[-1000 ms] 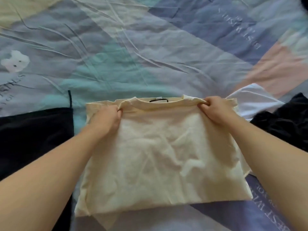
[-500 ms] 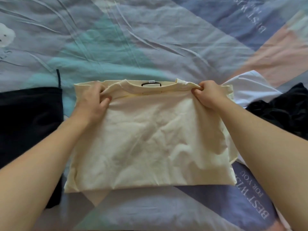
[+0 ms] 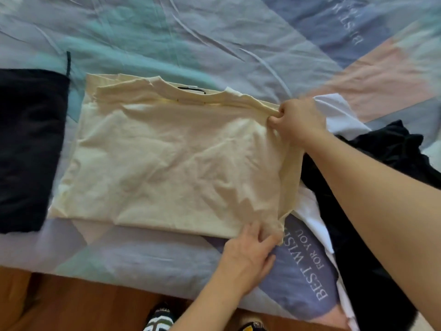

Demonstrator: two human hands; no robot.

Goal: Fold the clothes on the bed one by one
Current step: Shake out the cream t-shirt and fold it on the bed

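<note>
A cream T-shirt (image 3: 171,158) lies folded flat on the bed, collar at the far edge. My right hand (image 3: 298,120) pinches its far right shoulder corner. My left hand (image 3: 250,249) has crossed over to the near right corner and grips the hem there. A folded black garment (image 3: 26,149) lies to the left of the shirt. On the right a white garment (image 3: 338,113) and a crumpled black garment (image 3: 391,151) lie partly under my right forearm.
The bed is covered by a patchwork sheet (image 3: 214,44) in blue, teal and pink with printed lettering. Its near edge runs along the bottom, with wooden floor (image 3: 71,304) and my feet (image 3: 160,318) below it.
My left hand let go of the far left shoulder and moved to the near right corner of the shirt. My right hand stays on the right shoulder. The view tilted down and shows the floor.
</note>
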